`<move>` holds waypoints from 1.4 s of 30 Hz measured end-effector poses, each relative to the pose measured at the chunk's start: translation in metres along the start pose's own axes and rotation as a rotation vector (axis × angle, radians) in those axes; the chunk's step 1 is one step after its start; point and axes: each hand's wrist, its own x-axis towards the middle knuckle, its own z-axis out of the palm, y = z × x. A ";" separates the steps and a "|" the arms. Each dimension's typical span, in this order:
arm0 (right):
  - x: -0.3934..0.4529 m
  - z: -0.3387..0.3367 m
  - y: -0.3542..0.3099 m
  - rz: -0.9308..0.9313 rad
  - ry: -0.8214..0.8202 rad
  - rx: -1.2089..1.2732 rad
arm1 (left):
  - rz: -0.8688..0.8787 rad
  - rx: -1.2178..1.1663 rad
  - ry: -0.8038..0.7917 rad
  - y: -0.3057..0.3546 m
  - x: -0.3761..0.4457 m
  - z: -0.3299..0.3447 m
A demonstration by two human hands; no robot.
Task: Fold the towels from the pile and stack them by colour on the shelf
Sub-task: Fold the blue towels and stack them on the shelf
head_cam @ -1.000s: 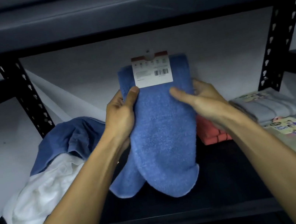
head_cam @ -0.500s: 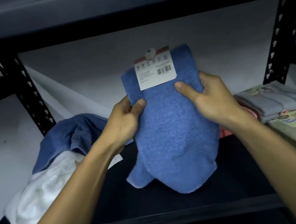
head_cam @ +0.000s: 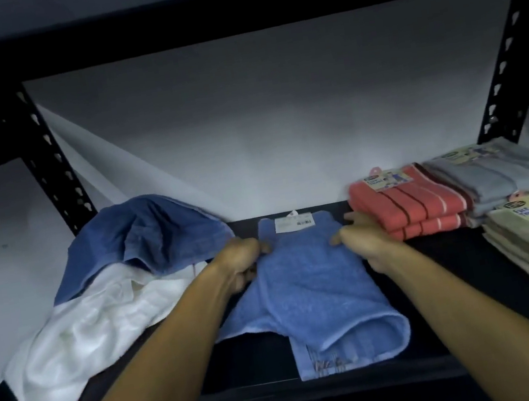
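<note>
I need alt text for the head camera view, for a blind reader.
Two hands, left hand and right hand, hold a light blue towel on a dark shelf. An unfolded pile lies left; folded stacks right.

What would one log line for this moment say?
blue towel flat on shelf | left hand, right hand grip its sides

- The light blue towel (head_cam: 307,283), upright in the air a second ago, now lies flat on the shelf (head_cam: 441,276) between the loose pile and the coral stack (tag end toward the back).
- The left hand (head_cam: 243,262) and right hand (head_cam: 362,236) are lower and farther in, gripping its side edges.
- The coral stack (head_cam: 414,211), half hidden before, now shows fully.
</note>
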 end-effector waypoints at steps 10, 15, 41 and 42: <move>-0.013 0.000 0.014 -0.525 0.201 -0.640 | 0.228 0.307 0.189 -0.003 0.004 -0.004; -0.091 -0.010 0.016 -0.881 -0.240 -0.621 | 0.755 0.577 0.445 -0.016 -0.075 -0.002; -0.098 -0.036 0.057 -1.126 0.148 -1.181 | 1.277 1.201 0.056 -0.103 -0.128 -0.025; -0.094 -0.030 0.055 -1.218 0.039 -1.261 | 1.272 1.213 0.045 -0.101 -0.128 -0.025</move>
